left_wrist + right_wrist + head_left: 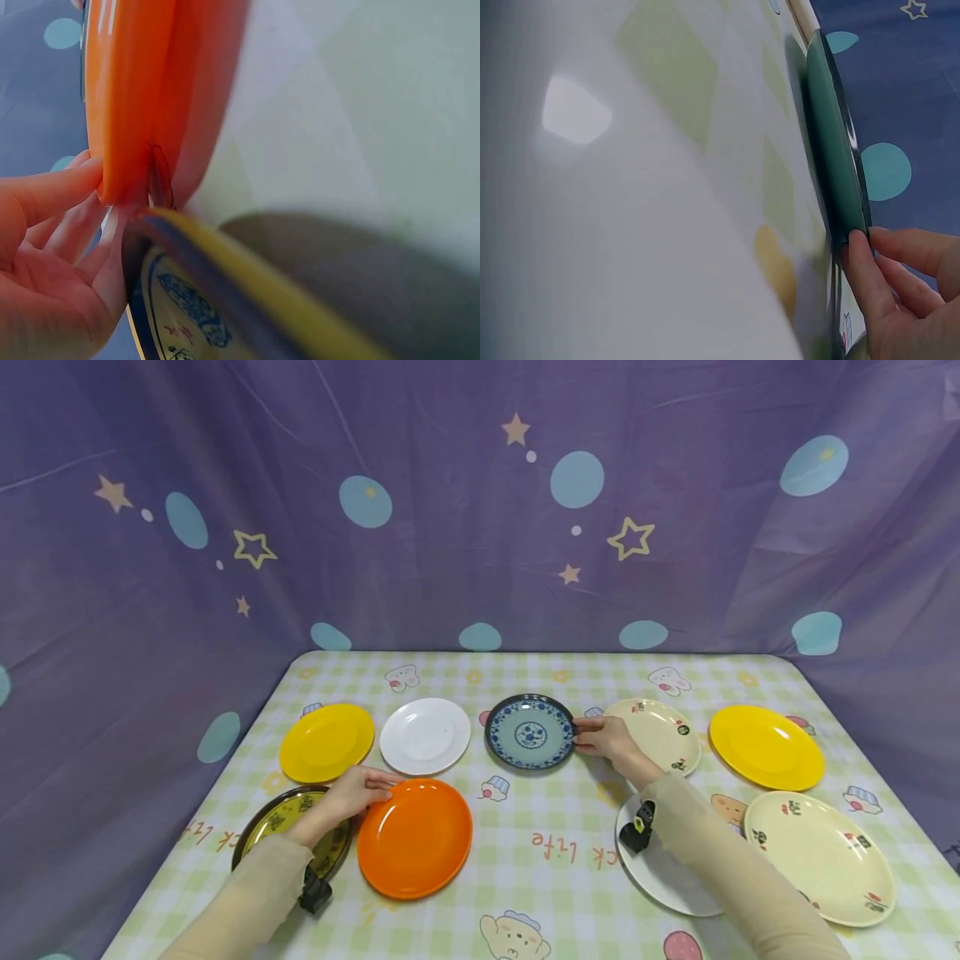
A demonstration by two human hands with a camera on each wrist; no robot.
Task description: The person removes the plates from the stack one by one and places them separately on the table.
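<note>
At the left, an orange plate lies near the front of the table. My left hand pinches its upper left rim, and in the left wrist view the thumb presses the rim with fingers beneath. Under that forearm, partly covered, is a dark-rimmed olive plate. My right hand pinches the right rim of a blue floral plate in the middle of the back row. In the right wrist view the blue plate's green underside shows, close over the cloth.
The back row also has a yellow plate, a white plate, a cream plate and another yellow plate. Another white plate lies partly under the right forearm, beside a larger cream plate. A checked cloth covers the table.
</note>
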